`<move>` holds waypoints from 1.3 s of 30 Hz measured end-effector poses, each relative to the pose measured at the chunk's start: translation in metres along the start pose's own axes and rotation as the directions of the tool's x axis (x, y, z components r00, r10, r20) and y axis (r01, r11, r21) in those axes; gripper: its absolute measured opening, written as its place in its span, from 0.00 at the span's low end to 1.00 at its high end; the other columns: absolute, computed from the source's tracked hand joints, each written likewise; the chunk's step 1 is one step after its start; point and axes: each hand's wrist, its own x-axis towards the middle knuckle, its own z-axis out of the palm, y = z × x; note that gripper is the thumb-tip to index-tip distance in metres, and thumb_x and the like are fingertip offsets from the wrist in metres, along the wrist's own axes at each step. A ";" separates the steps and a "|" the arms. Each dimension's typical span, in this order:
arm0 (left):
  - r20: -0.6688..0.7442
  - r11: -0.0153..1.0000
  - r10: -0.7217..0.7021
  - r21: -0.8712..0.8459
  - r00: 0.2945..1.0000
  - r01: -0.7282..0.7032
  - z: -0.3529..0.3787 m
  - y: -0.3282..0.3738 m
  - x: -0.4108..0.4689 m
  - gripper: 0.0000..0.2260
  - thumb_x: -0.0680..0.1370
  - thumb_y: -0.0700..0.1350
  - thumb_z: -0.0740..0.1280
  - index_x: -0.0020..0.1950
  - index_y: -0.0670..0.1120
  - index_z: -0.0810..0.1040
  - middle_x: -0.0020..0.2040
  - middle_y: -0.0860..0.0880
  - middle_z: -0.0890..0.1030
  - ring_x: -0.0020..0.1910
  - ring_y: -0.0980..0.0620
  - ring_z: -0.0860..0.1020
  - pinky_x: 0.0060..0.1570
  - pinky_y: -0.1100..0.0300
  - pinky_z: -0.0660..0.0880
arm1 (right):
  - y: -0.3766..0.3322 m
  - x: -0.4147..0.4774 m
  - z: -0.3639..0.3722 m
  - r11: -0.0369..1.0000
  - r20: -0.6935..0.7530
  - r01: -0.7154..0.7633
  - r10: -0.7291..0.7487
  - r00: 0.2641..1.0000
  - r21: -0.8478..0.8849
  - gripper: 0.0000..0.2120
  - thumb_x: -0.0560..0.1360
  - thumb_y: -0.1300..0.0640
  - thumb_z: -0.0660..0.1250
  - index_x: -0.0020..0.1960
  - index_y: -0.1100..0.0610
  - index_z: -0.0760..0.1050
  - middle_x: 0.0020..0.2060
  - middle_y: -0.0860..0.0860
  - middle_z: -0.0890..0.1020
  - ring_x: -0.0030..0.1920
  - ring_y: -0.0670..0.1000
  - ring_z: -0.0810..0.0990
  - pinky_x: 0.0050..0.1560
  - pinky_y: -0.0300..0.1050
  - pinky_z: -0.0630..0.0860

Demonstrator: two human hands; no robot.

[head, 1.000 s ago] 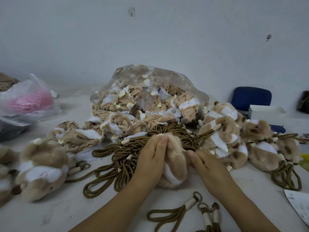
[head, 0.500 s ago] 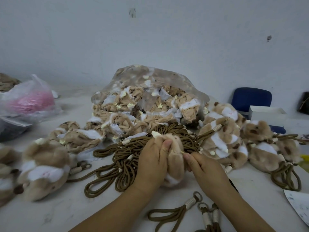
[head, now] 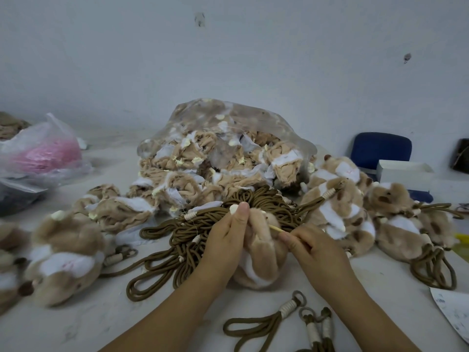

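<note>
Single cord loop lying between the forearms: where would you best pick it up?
Probably at the white wrapping of the cord loop, pinched from above across its width. There both strands are bound into one firm neck below the ring, while the loop itself lies limp and flat on the table.

There is a single wide-angle view from the person's head. It looks forward and down across the desk [head: 385,283] toward its far edge and the wall [head: 228,59] behind. The camera sits close above the left hand [head: 223,245] and right hand [head: 314,247], and both forearms enter from the near edge.
</note>
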 end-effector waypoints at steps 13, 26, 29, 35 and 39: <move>-0.163 0.976 0.204 0.106 0.965 -0.189 -0.006 0.001 0.001 0.16 0.81 0.57 0.53 0.62 0.59 0.76 0.57 0.57 0.78 0.59 0.64 0.75 0.58 0.69 0.71 | 0.000 -0.005 0.003 0.999 0.085 -0.027 0.025 0.996 0.019 0.31 0.69 0.29 0.48 0.37 0.53 0.77 0.30 0.50 0.78 0.34 0.46 0.75 0.36 0.46 0.72; 0.032 0.997 0.063 0.041 0.997 -0.065 0.003 -0.003 0.000 0.19 0.78 0.62 0.55 0.48 0.56 0.83 0.43 0.53 0.84 0.45 0.54 0.82 0.50 0.57 0.79 | -0.010 -0.008 0.006 0.983 0.071 0.008 -0.021 0.997 0.181 0.27 0.69 0.32 0.53 0.33 0.54 0.75 0.31 0.48 0.76 0.32 0.46 0.74 0.32 0.34 0.68; 0.075 0.999 0.023 0.046 0.997 -0.027 0.004 -0.004 -0.001 0.21 0.75 0.66 0.56 0.49 0.54 0.82 0.43 0.51 0.83 0.47 0.51 0.82 0.55 0.49 0.78 | -0.012 -0.008 0.007 0.984 0.064 0.007 -0.019 0.998 0.180 0.26 0.69 0.33 0.53 0.33 0.55 0.74 0.28 0.49 0.74 0.32 0.46 0.73 0.31 0.34 0.66; -0.027 0.991 0.110 0.082 0.994 -0.108 -0.009 -0.002 0.001 0.25 0.78 0.67 0.51 0.45 0.55 0.84 0.40 0.51 0.84 0.42 0.57 0.82 0.46 0.65 0.76 | -0.007 -0.007 0.001 0.991 0.107 -0.025 0.010 0.994 0.133 0.25 0.70 0.31 0.52 0.35 0.50 0.77 0.31 0.47 0.79 0.35 0.44 0.77 0.38 0.46 0.73; -0.031 0.982 0.147 0.123 0.989 -0.142 -0.008 -0.002 0.002 0.26 0.76 0.69 0.49 0.46 0.57 0.82 0.40 0.47 0.84 0.43 0.53 0.82 0.47 0.60 0.77 | -0.001 -0.006 -0.006 0.997 0.093 -0.036 0.030 0.995 0.066 0.26 0.69 0.30 0.52 0.32 0.49 0.74 0.31 0.47 0.77 0.33 0.45 0.75 0.36 0.47 0.72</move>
